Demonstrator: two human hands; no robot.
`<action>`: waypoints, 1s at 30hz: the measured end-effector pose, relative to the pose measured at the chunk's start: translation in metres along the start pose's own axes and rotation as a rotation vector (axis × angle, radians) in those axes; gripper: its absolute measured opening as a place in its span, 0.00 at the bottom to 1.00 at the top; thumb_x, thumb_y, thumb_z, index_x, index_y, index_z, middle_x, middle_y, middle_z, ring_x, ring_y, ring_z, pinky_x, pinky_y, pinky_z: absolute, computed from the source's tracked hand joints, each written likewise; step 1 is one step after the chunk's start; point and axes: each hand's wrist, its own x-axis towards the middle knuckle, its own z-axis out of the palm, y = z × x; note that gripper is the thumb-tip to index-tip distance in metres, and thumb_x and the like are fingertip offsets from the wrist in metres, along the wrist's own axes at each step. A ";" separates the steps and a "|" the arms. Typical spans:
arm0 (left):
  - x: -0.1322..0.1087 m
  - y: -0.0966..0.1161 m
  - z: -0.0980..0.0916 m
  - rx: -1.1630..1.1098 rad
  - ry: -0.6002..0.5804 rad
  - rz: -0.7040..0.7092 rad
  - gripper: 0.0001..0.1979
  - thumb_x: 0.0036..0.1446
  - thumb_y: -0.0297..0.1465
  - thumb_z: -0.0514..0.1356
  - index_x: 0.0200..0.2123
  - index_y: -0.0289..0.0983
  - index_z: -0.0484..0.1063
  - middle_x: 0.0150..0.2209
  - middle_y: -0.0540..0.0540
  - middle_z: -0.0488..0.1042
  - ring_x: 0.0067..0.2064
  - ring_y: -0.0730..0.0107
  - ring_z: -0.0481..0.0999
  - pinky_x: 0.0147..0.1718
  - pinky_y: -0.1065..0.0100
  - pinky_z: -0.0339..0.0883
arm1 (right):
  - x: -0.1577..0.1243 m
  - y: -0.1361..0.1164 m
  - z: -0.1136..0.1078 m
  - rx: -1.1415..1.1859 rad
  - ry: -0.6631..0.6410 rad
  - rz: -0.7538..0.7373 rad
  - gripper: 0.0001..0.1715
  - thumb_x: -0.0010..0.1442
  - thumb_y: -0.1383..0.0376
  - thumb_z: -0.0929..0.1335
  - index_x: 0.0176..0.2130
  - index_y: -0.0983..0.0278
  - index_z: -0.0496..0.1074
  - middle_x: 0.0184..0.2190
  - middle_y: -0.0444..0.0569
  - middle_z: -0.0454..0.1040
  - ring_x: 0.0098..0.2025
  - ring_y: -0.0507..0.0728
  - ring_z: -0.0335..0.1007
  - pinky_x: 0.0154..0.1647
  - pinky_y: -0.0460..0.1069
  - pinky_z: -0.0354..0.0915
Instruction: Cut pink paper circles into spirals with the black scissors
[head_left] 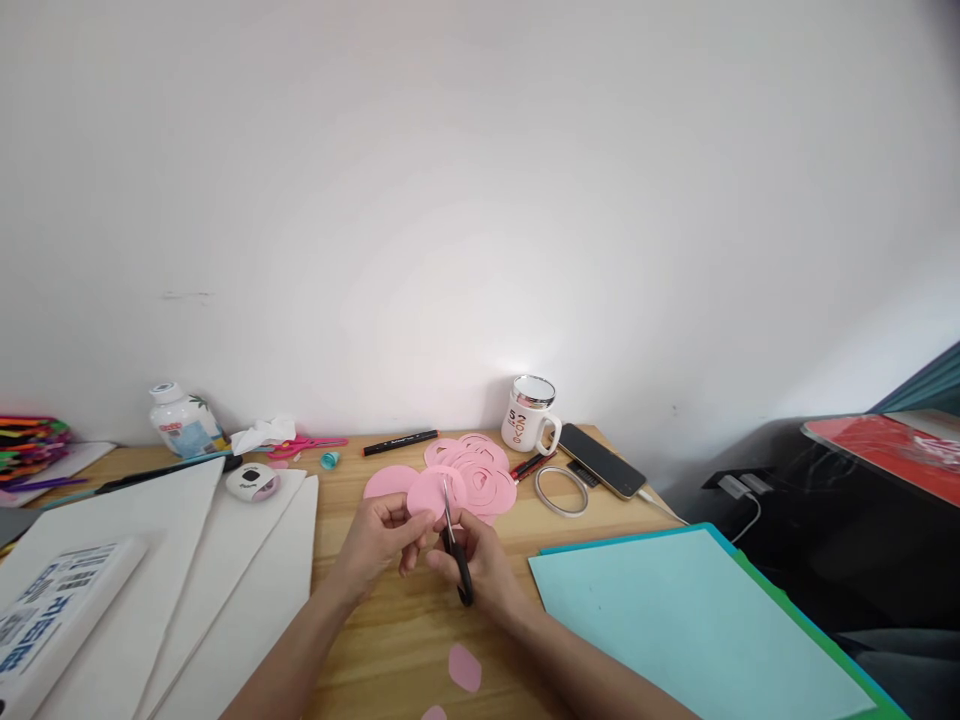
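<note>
Left hand [382, 535] is pinching a pink paper disc [429, 492], right hand [487, 570] is gripping scissors [454, 548], cutting in; finished spirals [484, 472] are lying behind.

On the worktop [390, 640] we take the white mug [529, 414] at the back as our mark: a phone [602, 460] lies just right of it, a ring of clear tape [561, 490] in front of it, and a black marker [400, 442] to its left. Far left of the mug we find a white bottle [180, 420], a crumpled tissue [261, 434] and a white punch [252, 481] on fanned white sheets [187, 560], while a teal sheet [690, 620] lies nearer us, to the mug's right.
</note>
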 end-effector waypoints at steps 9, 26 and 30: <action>0.000 0.004 -0.001 0.009 0.022 0.017 0.18 0.43 0.40 0.65 0.16 0.35 0.65 0.13 0.54 0.66 0.12 0.81 0.61 0.12 0.77 0.55 | 0.000 0.005 -0.003 -0.005 -0.012 0.031 0.26 0.41 0.54 0.76 0.32 0.63 0.63 0.17 0.35 0.59 0.17 0.46 0.49 0.17 0.42 0.48; 0.000 0.000 0.000 0.006 0.004 0.004 0.16 0.44 0.40 0.64 0.19 0.34 0.66 0.15 0.53 0.69 0.12 0.81 0.61 0.11 0.77 0.52 | -0.002 0.001 0.004 -0.018 -0.033 -0.024 0.26 0.41 0.51 0.75 0.32 0.62 0.63 0.20 0.39 0.63 0.21 0.49 0.56 0.20 0.43 0.54; -0.002 0.004 0.001 0.035 -0.001 0.003 0.15 0.44 0.40 0.64 0.19 0.35 0.66 0.12 0.54 0.66 0.12 0.81 0.59 0.11 0.77 0.51 | -0.001 0.001 0.001 -0.029 -0.033 -0.022 0.26 0.41 0.53 0.75 0.33 0.62 0.63 0.21 0.39 0.63 0.22 0.50 0.55 0.21 0.44 0.52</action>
